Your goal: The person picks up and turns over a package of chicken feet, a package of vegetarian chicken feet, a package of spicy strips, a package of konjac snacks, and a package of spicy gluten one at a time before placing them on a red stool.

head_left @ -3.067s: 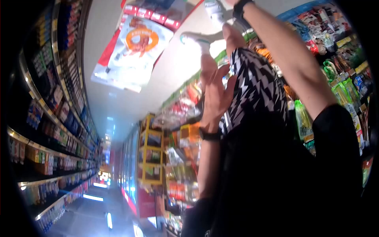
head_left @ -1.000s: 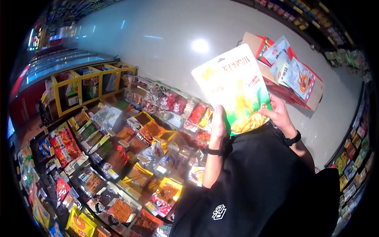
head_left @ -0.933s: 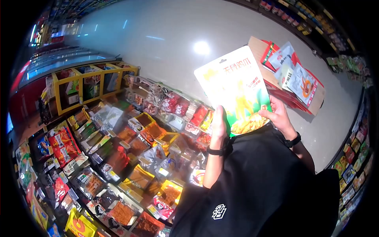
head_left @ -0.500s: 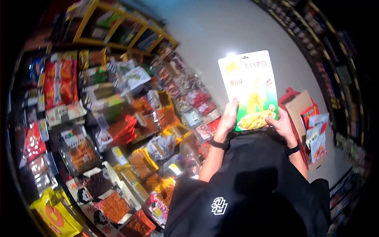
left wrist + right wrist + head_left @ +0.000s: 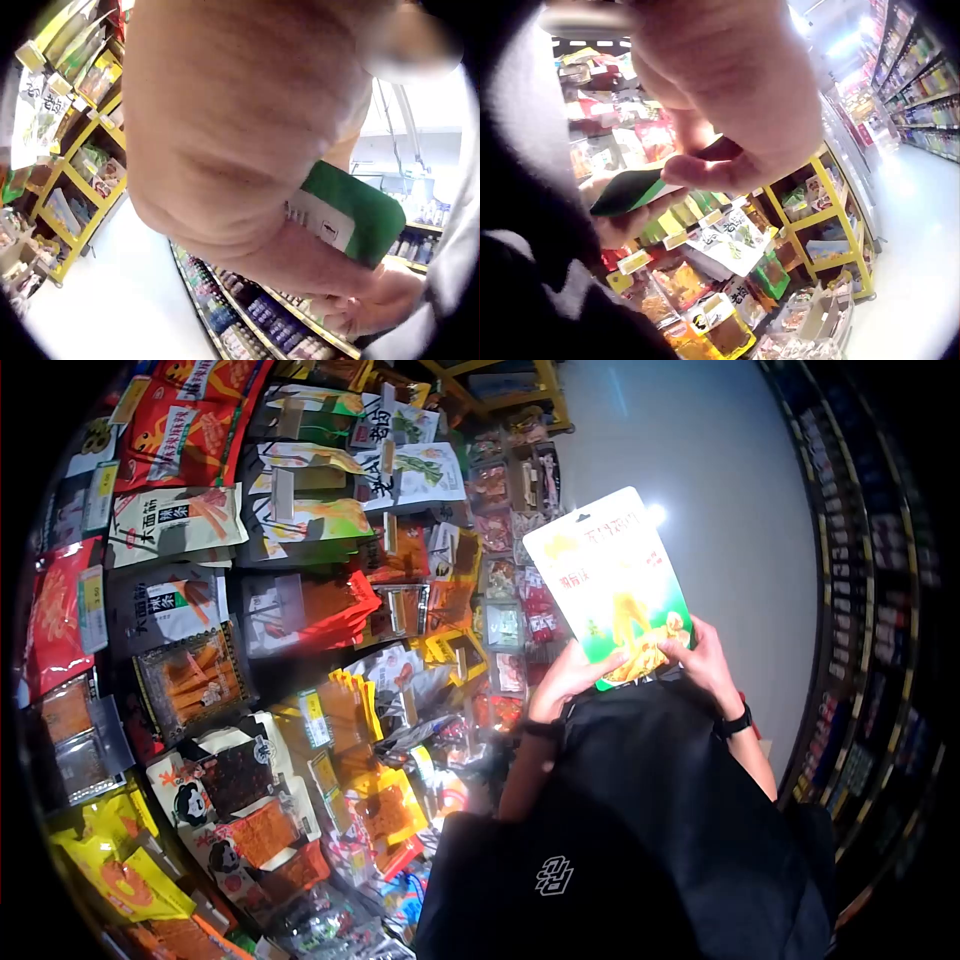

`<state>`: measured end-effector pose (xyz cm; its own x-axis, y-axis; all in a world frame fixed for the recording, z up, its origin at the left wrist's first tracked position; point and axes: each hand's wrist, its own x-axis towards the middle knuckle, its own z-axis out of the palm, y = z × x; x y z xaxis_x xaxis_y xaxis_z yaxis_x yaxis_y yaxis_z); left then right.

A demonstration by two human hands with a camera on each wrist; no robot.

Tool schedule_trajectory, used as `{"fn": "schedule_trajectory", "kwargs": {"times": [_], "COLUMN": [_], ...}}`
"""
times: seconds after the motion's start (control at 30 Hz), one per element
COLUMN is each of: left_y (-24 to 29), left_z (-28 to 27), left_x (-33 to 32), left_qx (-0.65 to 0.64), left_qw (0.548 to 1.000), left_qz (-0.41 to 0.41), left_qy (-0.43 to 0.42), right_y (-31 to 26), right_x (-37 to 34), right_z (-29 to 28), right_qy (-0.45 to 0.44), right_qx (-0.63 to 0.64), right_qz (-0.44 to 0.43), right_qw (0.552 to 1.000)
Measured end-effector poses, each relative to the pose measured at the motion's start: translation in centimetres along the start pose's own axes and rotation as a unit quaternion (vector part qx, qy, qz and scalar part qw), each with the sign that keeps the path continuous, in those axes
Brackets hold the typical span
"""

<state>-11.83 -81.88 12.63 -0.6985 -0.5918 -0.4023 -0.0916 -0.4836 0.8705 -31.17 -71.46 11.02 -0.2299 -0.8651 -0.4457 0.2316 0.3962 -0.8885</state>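
In the head view both hands hold a white, green and yellow snack pouch (image 5: 615,585) in front of the black shirt, its printed front facing up. My left hand (image 5: 570,678) grips the lower left corner, thumb on the front. The lower right edge is pinched by my right hand (image 5: 706,662), thumb also on the front. From the left wrist, the pouch's green back (image 5: 364,217) with a white label shows past the left hand (image 5: 232,127). The right wrist view catches the dark green pouch edge (image 5: 630,187) between the fingers, under the right hand (image 5: 735,90).
A display of packaged snacks with price tags fills the left, including red packets (image 5: 190,435) and a yellow packet (image 5: 125,855). A yellow-framed rack (image 5: 821,217) stands at its end. Across the pale floor (image 5: 690,430) runs a shelf of bottles (image 5: 850,570).
At first the left hand was empty with fingers spread; later both hands hold the pouch. The head view has since turned toward the snack display, and the box with packets has nearly left the view.
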Motion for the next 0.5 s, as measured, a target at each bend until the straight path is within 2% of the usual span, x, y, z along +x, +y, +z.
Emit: {"fn": "schedule_trajectory", "kwargs": {"times": [0.07, 0.17, 0.23, 0.27, 0.3, 0.37, 0.4, 0.43, 0.47, 0.5], "left_y": [1.8, 2.2, 3.1, 3.6, 4.0, 4.8, 4.9, 4.3, 5.0, 5.9], "left_z": [0.2, 1.1, 2.5, 3.3, 3.8, 4.5, 4.7, 4.5, 4.4, 4.2], "left_x": [3.0, 7.0, 9.6, 10.9, 12.3, 14.0, 14.2, 14.4, 14.5, 14.9], "left_qx": [-0.023, 0.045, 0.082, 0.052, 0.048, 0.017, 0.065, 0.122, 0.107, 0.094], "left_qw": [0.999, 0.997, 0.988, 0.986, 0.986, 0.983, 0.976, 0.961, 0.961, 0.959], "left_qz": [-0.020, -0.020, 0.032, 0.033, 0.035, 0.058, 0.065, 0.035, 0.009, -0.009], "left_qy": [0.009, 0.061, 0.125, 0.154, 0.159, 0.174, 0.200, 0.246, 0.256, 0.266], "right_y": [-2.4, -6.8, -8.3, -8.9, -9.1, -9.2, -9.3, -10.4, -11.0, -11.1], "right_x": [4.0, 7.8, 10.2, 11.4, 12.9, 15.2, 15.9, 16.8, 17.5, 18.0], "right_z": [-1.8, -4.6, -6.5, -7.4, -8.3, -9.3, -9.9, -10.3, -10.3, -10.2], "right_qy": [-0.043, -0.076, -0.072, -0.069, -0.074, -0.066, -0.076, -0.094, -0.111, -0.122], "right_qx": [-0.027, -0.044, -0.064, -0.082, -0.086, -0.107, -0.107, -0.110, -0.113, -0.114], "right_qz": [0.006, -0.006, -0.022, -0.040, -0.039, -0.098, -0.089, -0.025, 0.039, 0.043], "right_qw": [0.999, 0.996, 0.995, 0.993, 0.993, 0.987, 0.987, 0.989, 0.987, 0.985]}}
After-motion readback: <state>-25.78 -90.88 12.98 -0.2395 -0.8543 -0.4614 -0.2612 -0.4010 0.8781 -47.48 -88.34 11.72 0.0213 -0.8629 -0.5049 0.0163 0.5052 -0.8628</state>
